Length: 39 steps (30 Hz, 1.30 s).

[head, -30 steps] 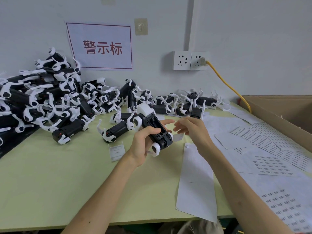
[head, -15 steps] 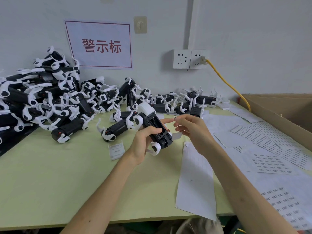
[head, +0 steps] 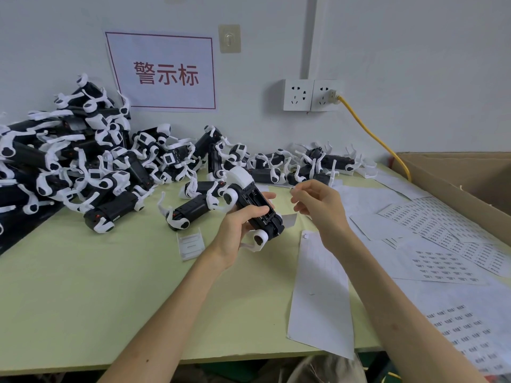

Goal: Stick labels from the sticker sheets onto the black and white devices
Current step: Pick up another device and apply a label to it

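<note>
My left hand (head: 235, 226) grips a black and white device (head: 250, 199) above the green table (head: 96, 286), its open black underside facing up. My right hand (head: 318, 205) hovers just right of the device, apart from it. Its thumb and forefinger pinch a tiny white label (head: 292, 190). Printed sticker sheets (head: 442, 264) lie to the right, and a long, mostly bare backing sheet (head: 320, 294) lies under my right forearm. A big pile of the same devices (head: 83, 161) covers the back left of the table.
More devices (head: 318, 164) line the wall at the back. A small white plastic cover (head: 190, 243) lies near my left wrist. A cardboard box (head: 470, 175) borders the right side. A yellow cable (head: 373, 134) runs from the wall socket down behind the box.
My right fingertips rose slightly beside the device while keeping the pinch on the label. My left hand kept the device in about the same place.
</note>
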Available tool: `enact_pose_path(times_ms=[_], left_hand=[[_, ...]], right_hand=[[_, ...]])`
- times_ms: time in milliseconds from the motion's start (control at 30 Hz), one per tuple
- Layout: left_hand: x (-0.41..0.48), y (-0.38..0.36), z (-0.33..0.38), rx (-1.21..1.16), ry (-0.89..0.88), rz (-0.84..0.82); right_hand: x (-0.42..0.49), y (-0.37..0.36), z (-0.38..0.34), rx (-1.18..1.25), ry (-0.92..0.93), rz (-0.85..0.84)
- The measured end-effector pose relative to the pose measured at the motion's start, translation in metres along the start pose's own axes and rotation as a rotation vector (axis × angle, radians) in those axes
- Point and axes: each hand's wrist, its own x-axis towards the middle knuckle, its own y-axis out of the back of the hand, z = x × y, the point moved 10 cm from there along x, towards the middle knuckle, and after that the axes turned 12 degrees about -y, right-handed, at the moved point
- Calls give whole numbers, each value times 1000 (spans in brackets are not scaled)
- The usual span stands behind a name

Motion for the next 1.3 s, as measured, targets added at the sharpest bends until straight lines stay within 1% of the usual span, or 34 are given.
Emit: enact_pose_path(times_ms=[67,200,300,400,533,633,833,933,1000,1100,1200,1300], left_hand=[[-1,4,1,19,14,49],[0,8,2,-55,18,140],[2,7,0,-62,25,131],[4,7,2,-19,22,138],[3,5,3,15,14,164],[3,4,4,28,16,120],[3,-10,5,23,-8,-30],[-2,-16,3,161,15,-116],[-4,-19,2,212,31,-162],[-2,-16,1,204,26,-150],[-1,-20,0,216,3,-208],[-2,-23,-3,294,-24,-242]], right_hand=[[-2,-1,-4,21,20,-15],[-14,-23,-11,-28,66,-173],[-24,-40,-14,-139,128,-261],[-28,-47,-14,-202,141,-293],[-29,-48,-14,-191,147,-322],[-26,-47,-12,-175,152,-308],[-19,-32,-14,-26,146,-190],[-12,-20,-13,65,128,-126],[-8,-16,-11,124,94,-114],[-4,-10,-5,211,31,-92],[1,-7,-1,389,-23,-107],[3,-3,-3,547,-42,-135]])
